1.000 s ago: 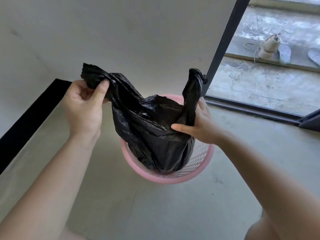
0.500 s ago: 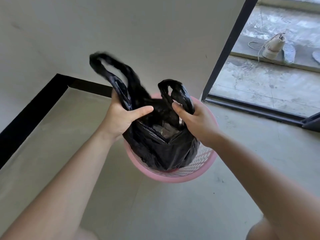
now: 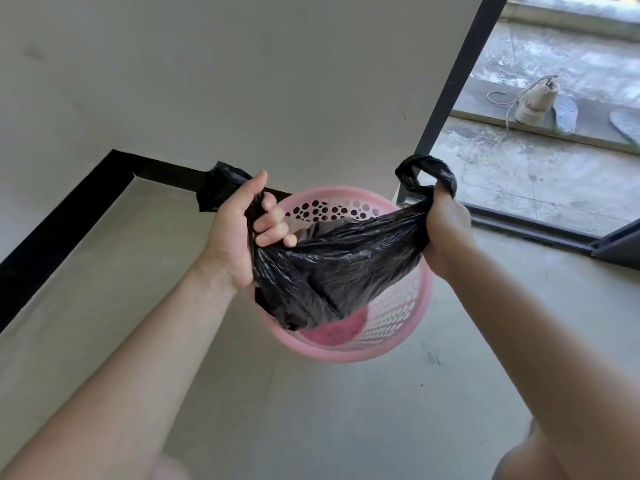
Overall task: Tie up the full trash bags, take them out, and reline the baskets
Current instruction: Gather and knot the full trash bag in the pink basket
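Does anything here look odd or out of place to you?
Nothing spilled or torn indoors: both hands pull the black bag taut above the pink basket. The one oddity is outside the doorway: a lone shoe with trailing laces, two loose insoles lying beside it on the concrete.

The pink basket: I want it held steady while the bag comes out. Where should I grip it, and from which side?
Grip the pink basket by its solid top rim on the near right, coming from above. The perforated wall below looks thin, and the black bag, stretched between the left hand and right hand, covers the left side.
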Demonstrator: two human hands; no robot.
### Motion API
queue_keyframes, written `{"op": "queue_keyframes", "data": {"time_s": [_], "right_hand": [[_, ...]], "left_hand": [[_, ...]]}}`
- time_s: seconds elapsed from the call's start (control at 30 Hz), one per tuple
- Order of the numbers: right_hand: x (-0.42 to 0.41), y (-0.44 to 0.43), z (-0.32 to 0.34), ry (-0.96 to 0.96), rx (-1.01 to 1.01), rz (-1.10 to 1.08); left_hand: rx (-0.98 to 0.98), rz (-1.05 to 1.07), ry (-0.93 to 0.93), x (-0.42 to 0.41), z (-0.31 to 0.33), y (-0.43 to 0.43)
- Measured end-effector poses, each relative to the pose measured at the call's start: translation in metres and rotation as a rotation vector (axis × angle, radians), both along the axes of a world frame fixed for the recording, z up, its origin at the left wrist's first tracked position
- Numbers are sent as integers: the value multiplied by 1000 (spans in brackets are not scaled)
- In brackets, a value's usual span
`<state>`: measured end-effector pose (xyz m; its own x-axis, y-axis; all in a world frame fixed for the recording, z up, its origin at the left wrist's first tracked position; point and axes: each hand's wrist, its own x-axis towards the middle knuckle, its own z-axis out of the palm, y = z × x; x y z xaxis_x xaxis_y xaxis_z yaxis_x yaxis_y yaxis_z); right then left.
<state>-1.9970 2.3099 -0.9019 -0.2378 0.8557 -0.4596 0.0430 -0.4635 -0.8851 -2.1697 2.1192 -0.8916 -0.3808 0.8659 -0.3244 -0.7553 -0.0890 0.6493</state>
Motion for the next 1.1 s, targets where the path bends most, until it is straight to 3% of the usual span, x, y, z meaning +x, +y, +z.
{"op": "queue_keyframes", "data": {"time_s": [0.1, 0.2, 0.37, 0.5, 0.6, 0.67, 0.77, 0.87, 0.97, 1.1], "right_hand": [[1, -6, 7, 173, -31, 177], [3, -23, 7, 150, 36, 408], [-3, -51, 4, 57, 338, 658], [-3, -55, -5, -165, 522, 857], [3, -47, -11, -548, 803, 1119], [5, -42, -12, -622, 869, 1146], [10, -34, -11, -473, 766, 1066], [14, -32, -4, -139, 429, 1037], [16, -28, 5, 94, 165, 1050], [9, -22, 20, 294, -90, 822]], "left_hand": [[-96, -49, 214, 3, -5, 0], [-153, -27, 532, 11, -12, 1], [-91, -79, 715, 24, -12, 7], [-219, 174, 567, 24, -13, 12], [-187, 341, 364, 10, -9, 9], [-153, 375, 284, 2, -7, 6], [-173, 358, 248, -1, -8, 7], [-204, 277, 237, 3, -11, 7], [-140, 100, 69, 1, -12, 1], [-139, 7, -49, -5, -13, -5]]}}
